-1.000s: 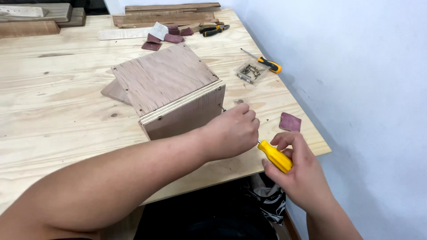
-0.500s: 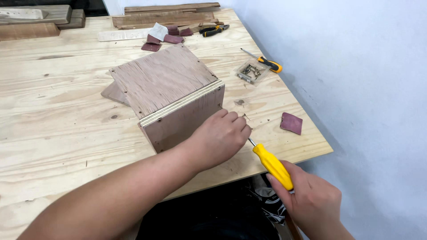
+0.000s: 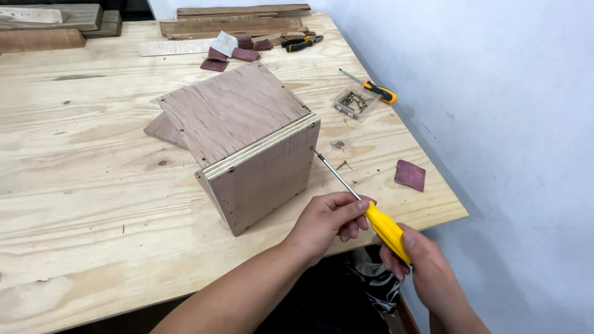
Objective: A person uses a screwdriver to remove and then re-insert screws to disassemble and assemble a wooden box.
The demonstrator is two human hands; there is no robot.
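A plywood box (image 3: 247,142) stands tilted on the pale wooden table (image 3: 80,204). My right hand (image 3: 427,272) grips the yellow handle of a screwdriver (image 3: 365,201), low at the table's front edge. Its metal shaft runs up and left, and the tip touches the box's right side near the top corner. My left hand (image 3: 328,221) pinches the screwdriver where the shaft meets the handle. A loose screw (image 3: 342,164) lies on the table just right of the box.
A small clear box of screws (image 3: 351,102) and a second yellow screwdriver (image 3: 373,88) lie behind right. A dark red sandpaper piece (image 3: 410,174) lies near the right edge. Pliers (image 3: 300,43), more sandpaper pieces and wood offcuts sit at the back. A white wall stands right.
My left hand has come off the box's right side and now pinches the screwdriver. The screwdriver has swung up so that its tip meets the box.
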